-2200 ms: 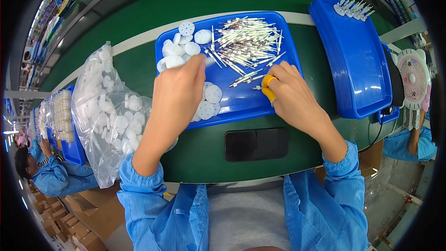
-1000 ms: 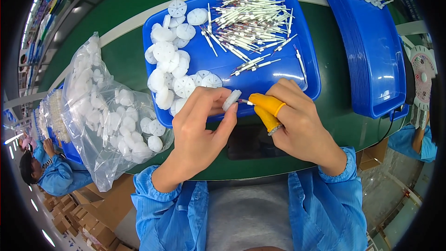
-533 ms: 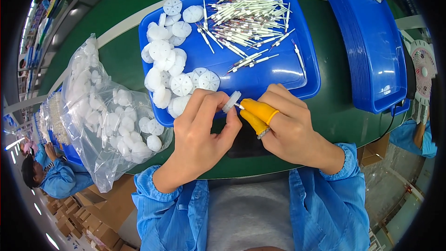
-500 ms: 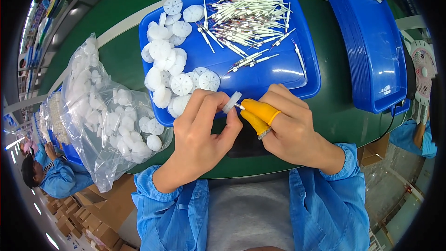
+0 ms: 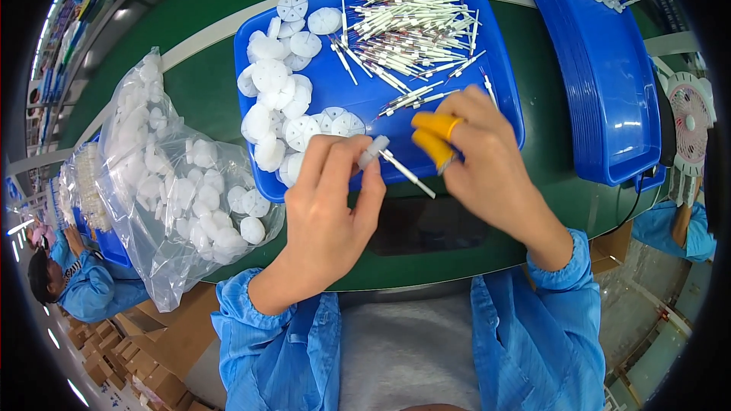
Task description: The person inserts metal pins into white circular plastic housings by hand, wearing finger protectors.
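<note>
A green worktable [image 5: 205, 106] is edged with a pale strip, and a blue tray [image 5: 335, 99] is set on it. A clear bag [image 5: 190, 183] filled with white pieces is laid to the left; stacked blue trays [image 5: 609, 106] and a pale fan [image 5: 689, 118] are seen to the right. Cardboard boxes [image 5: 167, 380] are piled on the floor, and a co-worker in blue [image 5: 99, 289] is seen at the left.

One phone [image 5: 426, 226] and one bag can be counted; the white discs [image 5: 270, 76] and thin white sticks [image 5: 411, 30] in the tray are too overlapped for counting. Two yellow finger covers [image 5: 434, 123] are worn.

One disc [image 5: 373, 151] is pinched—tilted—between thumb and fingers of the left hand [image 5: 327, 205], by the tray's near edge, with one stick [image 5: 409, 175] projecting from it. The right hand [image 5: 487, 156] is held empty above the tray's near right part, its yellow-covered digits parted.
</note>
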`<state>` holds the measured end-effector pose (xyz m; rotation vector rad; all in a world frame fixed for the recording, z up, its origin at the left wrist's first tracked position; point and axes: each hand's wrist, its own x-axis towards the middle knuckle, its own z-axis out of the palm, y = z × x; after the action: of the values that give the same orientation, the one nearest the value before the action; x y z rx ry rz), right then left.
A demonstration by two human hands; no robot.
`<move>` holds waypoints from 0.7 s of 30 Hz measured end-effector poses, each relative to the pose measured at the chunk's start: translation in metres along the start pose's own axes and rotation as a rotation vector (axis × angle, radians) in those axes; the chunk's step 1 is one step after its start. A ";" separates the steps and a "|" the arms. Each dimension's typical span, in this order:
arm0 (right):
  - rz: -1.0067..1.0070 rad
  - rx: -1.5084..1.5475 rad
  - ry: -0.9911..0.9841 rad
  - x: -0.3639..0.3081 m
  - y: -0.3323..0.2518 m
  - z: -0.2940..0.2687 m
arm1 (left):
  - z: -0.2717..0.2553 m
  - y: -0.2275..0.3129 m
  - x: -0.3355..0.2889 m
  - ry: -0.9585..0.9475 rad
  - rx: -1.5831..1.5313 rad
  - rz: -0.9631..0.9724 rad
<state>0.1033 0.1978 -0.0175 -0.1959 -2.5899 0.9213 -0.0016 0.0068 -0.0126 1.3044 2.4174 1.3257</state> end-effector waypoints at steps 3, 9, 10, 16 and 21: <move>0.013 -0.264 -0.062 0.008 0.013 -0.007 | -0.005 0.005 0.005 -0.018 -0.049 -0.095; 0.002 -0.280 -0.096 0.005 0.020 -0.005 | -0.009 0.003 0.007 -0.077 -0.143 -0.167; 0.000 -0.279 -0.097 0.004 0.020 -0.007 | -0.009 0.002 0.007 -0.089 -0.160 -0.178; 0.014 0.176 -0.138 -0.004 -0.012 -0.020 | -0.006 0.002 0.008 -0.085 -0.205 -0.207; -0.135 0.209 -0.219 -0.011 -0.015 -0.014 | -0.004 0.002 0.008 -0.080 -0.188 -0.138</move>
<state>0.1188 0.1916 -0.0008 0.1434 -2.6365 1.2116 -0.0068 0.0105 -0.0062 1.1006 2.2240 1.3951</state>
